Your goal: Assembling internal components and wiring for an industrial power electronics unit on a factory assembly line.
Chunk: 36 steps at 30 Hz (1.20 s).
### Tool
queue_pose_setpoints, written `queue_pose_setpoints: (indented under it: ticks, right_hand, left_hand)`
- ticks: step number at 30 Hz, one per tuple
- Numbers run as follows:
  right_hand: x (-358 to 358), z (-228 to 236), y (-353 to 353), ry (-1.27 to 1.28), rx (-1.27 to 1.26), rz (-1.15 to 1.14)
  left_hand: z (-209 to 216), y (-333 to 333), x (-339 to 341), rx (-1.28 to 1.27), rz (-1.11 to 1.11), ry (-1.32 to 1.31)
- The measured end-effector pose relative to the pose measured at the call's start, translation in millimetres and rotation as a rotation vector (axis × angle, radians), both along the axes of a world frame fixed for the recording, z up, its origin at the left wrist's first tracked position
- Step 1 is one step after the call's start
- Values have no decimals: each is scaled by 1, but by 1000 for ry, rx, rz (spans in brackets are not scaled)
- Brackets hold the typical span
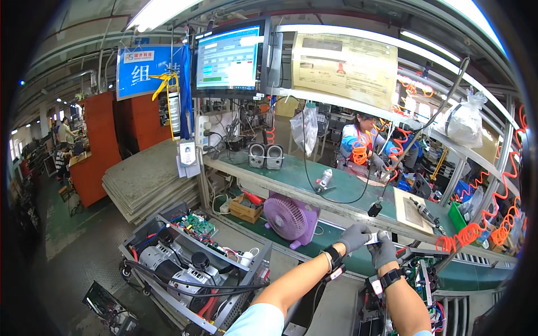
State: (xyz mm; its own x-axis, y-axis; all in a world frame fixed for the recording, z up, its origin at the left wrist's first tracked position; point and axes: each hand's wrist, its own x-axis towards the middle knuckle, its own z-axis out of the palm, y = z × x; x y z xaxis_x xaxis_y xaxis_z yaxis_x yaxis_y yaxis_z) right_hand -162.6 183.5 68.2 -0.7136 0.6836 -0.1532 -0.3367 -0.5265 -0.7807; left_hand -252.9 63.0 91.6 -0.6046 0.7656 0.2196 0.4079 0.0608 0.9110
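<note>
My left hand (354, 238), in a grey glove, and my gloved right hand (384, 255) meet in front of the workbench. Between their fingers is a small white piece (374, 238), gripped from both sides; its exact kind is too small to tell. Each wrist wears a dark band with a small tag. Below my right forearm stands an open unit (421, 274) with circuit boards and coloured wires. To the left of my left arm is an open metal chassis (246, 280) holding a motor-like silver machine (193, 283) and a green circuit board (193, 225).
A purple fan (286, 217) stands under the green bench shelf (342, 187). On the shelf are a silver fitting (324, 180) and a power screwdriver (426, 213). A black connector (375, 209) hangs on a cable. Orange coiled hoses (462, 238) dangle right. A co-worker (358, 140) works across the bench.
</note>
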Motion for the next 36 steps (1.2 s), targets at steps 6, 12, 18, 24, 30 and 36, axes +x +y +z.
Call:
queue_pose_setpoints:
  ticks: [6, 12, 18, 24, 30, 36]
  right_hand:
    - [17, 23, -11, -26, 146, -26]
    - [34, 45, -22, -21, 229, 36]
    - [44, 58, -22, -36, 239, 50]
    - [52, 68, -22, 4, 262, 51]
    - [54, 75, -26, -6, 265, 59]
    - [57, 77, -28, 7, 266, 86]
  left_hand:
    - [13, -7, 13, 37, -25, 0]
    - [30, -19, 26, 106, -30, 0]
    - [29, -14, 29, 149, -55, -16]
    - [47, -21, 44, 167, -60, -76]
    - [41, -16, 38, 179, -54, -70]
    - [41, -17, 39, 176, -73, -26]
